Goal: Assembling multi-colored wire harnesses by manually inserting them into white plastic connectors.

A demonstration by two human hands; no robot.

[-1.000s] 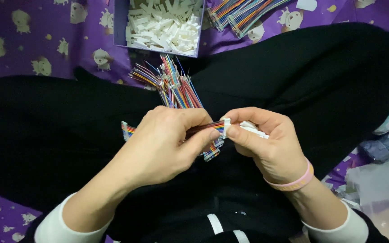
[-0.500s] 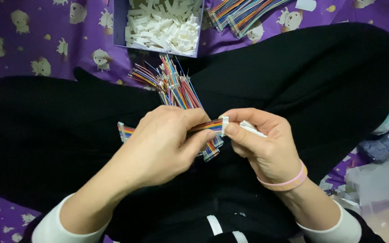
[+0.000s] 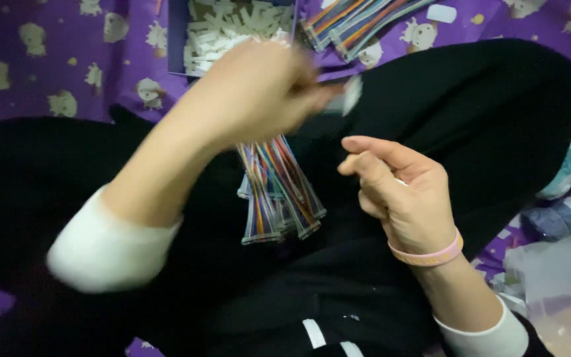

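Blurry left hand [image 3: 252, 92] over lap, white plug [image 3: 350, 94] pinched w/ wires [image 3: 279, 185] hanging.
Right hand [image 3: 401, 198] curled, contents can't be told; wires could get snagged or dropped if yanked fast.

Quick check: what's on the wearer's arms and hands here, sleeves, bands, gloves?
Both hands are bare, no gloves. The left hand is motion-blurred; its arm ends in a white cuff. The right hand has a pink wristband and another white cuff lower down.

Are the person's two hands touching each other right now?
Apart. The head view shows the blurred left hand raised toward the box of white pieces, with black trouser cloth visible between it and the right hand.
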